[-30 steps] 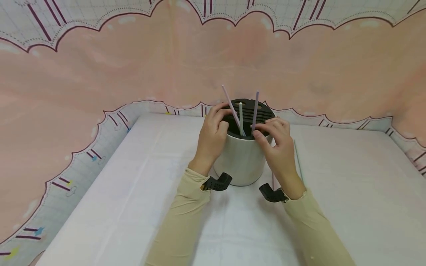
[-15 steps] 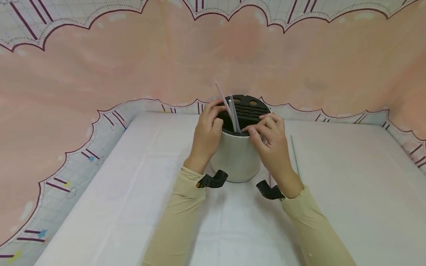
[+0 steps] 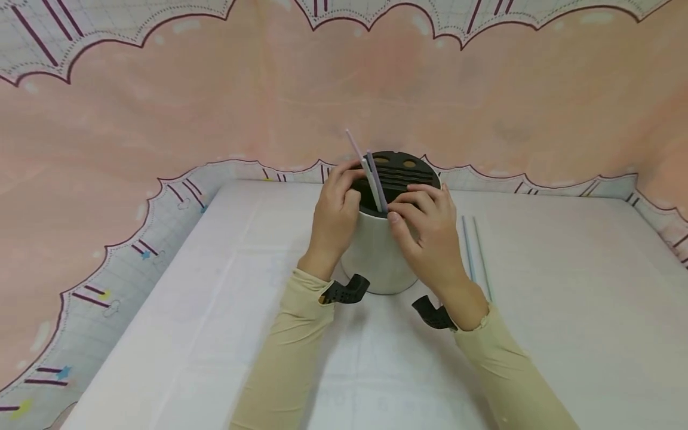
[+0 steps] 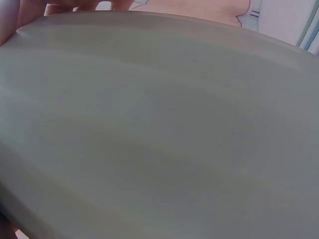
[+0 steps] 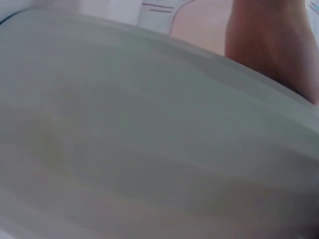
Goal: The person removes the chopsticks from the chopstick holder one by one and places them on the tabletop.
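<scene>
In the head view a round white utensil holder (image 3: 376, 251) with a slotted black top (image 3: 400, 173) stands on the table. Several pastel drinking straws, one of them purple (image 3: 376, 179), lean left out of its open front section. My left hand (image 3: 335, 215) grips the holder's left rim, some fingers reaching over the top. On the right, my right hand (image 3: 427, 230) holds the front rim with thumb outside and curled fingers over the edge, close beside the straws' lower ends. Their tips partly hide one another. The holder's pale wall (image 4: 159, 124) fills most of both wrist views.
Right of the holder, a blue straw (image 3: 467, 248) and a green straw (image 3: 481, 257) lie on the white-covered table (image 3: 564, 298). A peach patterned cloth (image 3: 269, 107) hangs behind. Each wrist carries a small black camera mount (image 3: 346, 289).
The purple straw has swung from leaning right to leaning left against the others. My right hand has shifted left along the rim. My left hand keeps its hold.
</scene>
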Tool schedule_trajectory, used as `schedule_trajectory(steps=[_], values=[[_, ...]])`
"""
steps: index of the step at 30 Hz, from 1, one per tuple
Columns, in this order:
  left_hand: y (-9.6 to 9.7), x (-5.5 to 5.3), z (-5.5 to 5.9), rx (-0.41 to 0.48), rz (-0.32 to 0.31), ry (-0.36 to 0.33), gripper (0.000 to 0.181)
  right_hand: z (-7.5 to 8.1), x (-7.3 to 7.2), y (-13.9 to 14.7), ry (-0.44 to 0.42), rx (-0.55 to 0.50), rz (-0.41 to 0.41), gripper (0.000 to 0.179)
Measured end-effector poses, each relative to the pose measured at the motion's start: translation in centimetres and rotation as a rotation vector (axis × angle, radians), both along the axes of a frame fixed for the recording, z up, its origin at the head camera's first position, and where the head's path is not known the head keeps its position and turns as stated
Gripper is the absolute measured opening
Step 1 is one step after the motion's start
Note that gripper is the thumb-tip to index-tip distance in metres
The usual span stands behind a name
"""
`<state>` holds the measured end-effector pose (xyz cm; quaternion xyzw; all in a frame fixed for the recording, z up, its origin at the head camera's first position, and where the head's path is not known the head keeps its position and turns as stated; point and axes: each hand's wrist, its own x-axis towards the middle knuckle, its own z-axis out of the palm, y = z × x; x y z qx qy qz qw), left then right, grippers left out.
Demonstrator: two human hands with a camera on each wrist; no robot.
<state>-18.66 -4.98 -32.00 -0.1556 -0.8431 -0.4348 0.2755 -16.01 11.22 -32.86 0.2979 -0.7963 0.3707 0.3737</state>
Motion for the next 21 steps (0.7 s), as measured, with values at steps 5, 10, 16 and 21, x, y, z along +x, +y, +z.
schedule_trajectory(steps=[5, 10, 16, 21], values=[[0.2, 0.1, 0.1, -0.008, 0.010, 0.025, 0.039, 0.3, 0.2, 0.3, -0.081, -0.060, 0.015, 0.021], [0.3, 0.2, 0.1, -0.016, 0.010, 0.031, 0.039, 0.7, 0.4, 0.7, -0.139, -0.088, 0.020, 0.015], [0.4, 0.2, 0.2, -0.019, 0.015, 0.025, 0.039, 2.0, 1.3, 0.8, -0.297, -0.184, 0.069, 0.013], [0.4, 0.2, 0.0, -0.014, 0.008, 0.023, 0.038, 3.9, 2.9, 0.9, -0.429, -0.423, 0.174, 0.015]])
